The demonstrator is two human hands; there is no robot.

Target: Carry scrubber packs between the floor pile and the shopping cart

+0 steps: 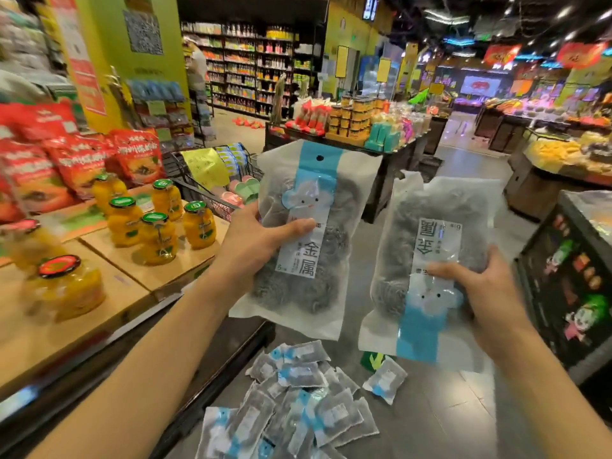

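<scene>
My left hand (261, 241) grips a frosted white bag of grey metal scourers (326, 260) by its left edge, thumb across the blue-striped label; the bag is upright. My right hand (490, 289) holds a second, matching bag (397, 260) by its right side, and this one is upside down, blue stripe at the bottom. Both bags hang in front of me above the aisle floor. Below them several more of the same bags (291, 412) lie scattered on the grey floor.
To the left a low shelf of cardboard boxes (109, 286) carries jars of yellow fruit (157, 240) and red snack bags (76, 167). A dark shelf unit (569, 276) stands at right. A display table (390, 150) and a wire basket (205, 190) stand ahead.
</scene>
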